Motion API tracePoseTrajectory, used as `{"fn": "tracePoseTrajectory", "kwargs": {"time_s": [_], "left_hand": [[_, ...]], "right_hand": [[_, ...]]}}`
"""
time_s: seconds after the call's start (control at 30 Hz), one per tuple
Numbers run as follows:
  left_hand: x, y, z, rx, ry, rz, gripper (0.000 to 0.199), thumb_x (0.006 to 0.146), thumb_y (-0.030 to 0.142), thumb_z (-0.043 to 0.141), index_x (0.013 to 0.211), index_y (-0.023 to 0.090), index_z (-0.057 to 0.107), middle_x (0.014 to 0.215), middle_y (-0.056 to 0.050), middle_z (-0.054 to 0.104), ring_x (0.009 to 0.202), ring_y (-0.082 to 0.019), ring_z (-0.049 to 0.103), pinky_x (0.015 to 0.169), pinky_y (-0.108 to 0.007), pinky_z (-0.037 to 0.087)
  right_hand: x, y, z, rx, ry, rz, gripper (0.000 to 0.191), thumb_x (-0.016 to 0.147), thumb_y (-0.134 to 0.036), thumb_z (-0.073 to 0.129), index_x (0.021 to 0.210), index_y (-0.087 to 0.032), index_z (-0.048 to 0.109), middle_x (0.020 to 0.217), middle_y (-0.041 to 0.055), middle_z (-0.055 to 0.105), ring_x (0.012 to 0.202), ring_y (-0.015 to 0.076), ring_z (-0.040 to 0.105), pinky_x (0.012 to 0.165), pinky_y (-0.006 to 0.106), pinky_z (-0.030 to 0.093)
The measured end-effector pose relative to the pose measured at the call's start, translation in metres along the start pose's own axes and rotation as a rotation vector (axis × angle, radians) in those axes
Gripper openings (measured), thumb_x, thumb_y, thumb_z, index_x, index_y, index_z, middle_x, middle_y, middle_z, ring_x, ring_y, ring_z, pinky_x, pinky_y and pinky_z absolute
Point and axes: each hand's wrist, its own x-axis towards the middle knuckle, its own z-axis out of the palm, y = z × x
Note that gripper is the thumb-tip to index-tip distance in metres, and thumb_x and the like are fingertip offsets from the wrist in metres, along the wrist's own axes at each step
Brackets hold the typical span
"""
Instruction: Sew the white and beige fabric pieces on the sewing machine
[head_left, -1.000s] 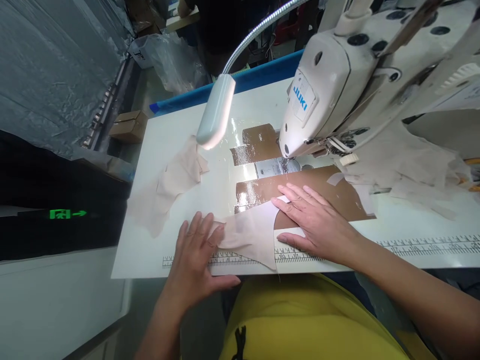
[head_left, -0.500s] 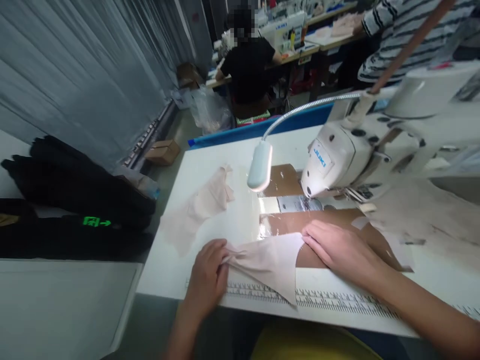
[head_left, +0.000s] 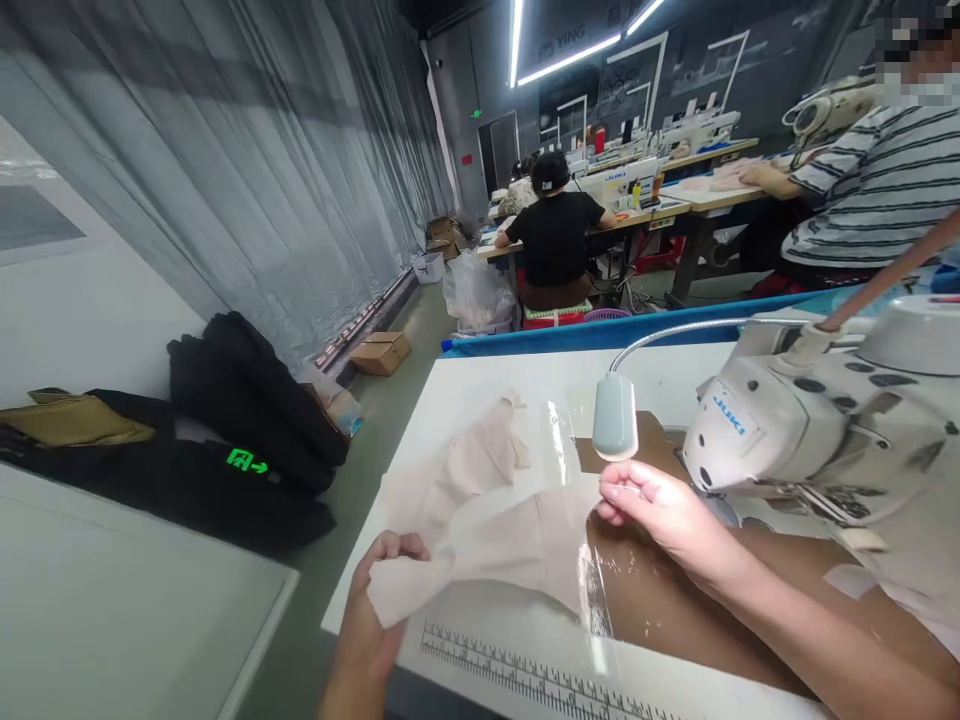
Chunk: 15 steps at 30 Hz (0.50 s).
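A pale beige fabric piece (head_left: 517, 545) is stretched between my two hands over the white sewing table (head_left: 442, 385). My left hand (head_left: 382, 580) grips its left end, and a flap of cloth hangs over the fingers. At the upper right corner, my right hand (head_left: 637, 495) pinches the edge between thumb and fingers. A second beige fabric piece (head_left: 480, 450) lies crumpled on the table just behind. To the right of my right hand stands the head of the sewing machine (head_left: 739, 425), with brown sheeting (head_left: 660, 590) on the table around it.
A lamp (head_left: 615, 415) on a bendable neck hangs just above my right hand. A printed ruler (head_left: 525, 675) runs along the front edge. Dark cloth (head_left: 255, 400) and a cardboard box (head_left: 381, 352) are at left. Two people work at machines beyond the blue strip (head_left: 540, 335).
Both hands have lifted the fabric piece off the table and spread it between them. My view has tilted up, showing more of the room.
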Motion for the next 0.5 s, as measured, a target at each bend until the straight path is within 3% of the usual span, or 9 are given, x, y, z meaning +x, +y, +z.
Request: {"fn": "tracePoseTrajectory", "kwargs": {"time_s": [0.1,0.23,0.4,0.5], "left_hand": [[0.012,0.017,0.002,-0.023,0.088,0.060,0.037,0.054,0.014,0.078,0.067,0.018,0.044,0.073,0.002,0.057,0.072,-0.012,0.058,0.067,-0.019,0.050],[0.029,0.035,0.000,0.094,0.139,0.159,0.038,0.051,0.016,0.077,0.070,0.019,0.044,0.074,0.003,0.058,0.069,-0.011,0.059,0.060,-0.017,0.049],[0.051,0.039,-0.008,0.278,0.127,0.176,0.030,0.052,0.016,0.070,0.069,0.018,0.046,0.075,0.001,0.061,0.063,-0.012,0.058,0.056,-0.021,0.048],[0.063,0.038,-0.014,0.461,0.157,0.196,0.021,0.054,0.018,0.066,0.067,0.018,0.050,0.075,-0.002,0.063,0.064,-0.015,0.059,0.056,-0.024,0.047]], "right_hand": [[0.037,-0.010,0.019,0.020,0.041,-0.063,0.033,0.075,-0.048,0.067,0.085,-0.019,0.057,0.067,0.0005,0.060,0.065,0.0163,0.057,0.066,0.032,0.048],[0.087,-0.014,0.041,0.000,0.086,-0.103,0.024,0.083,-0.039,0.063,0.094,-0.018,0.057,0.073,0.0002,0.059,0.070,0.0154,0.059,0.073,0.034,0.050],[0.137,-0.008,0.055,-0.130,0.050,-0.095,0.031,0.093,-0.035,0.056,0.117,-0.016,0.056,0.114,0.0074,0.059,0.094,0.0194,0.061,0.079,0.040,0.053],[0.157,-0.003,0.055,-0.256,0.061,-0.120,0.033,0.092,-0.035,0.057,0.120,-0.017,0.055,0.119,0.0083,0.058,0.099,0.0211,0.060,0.082,0.042,0.052]]}}
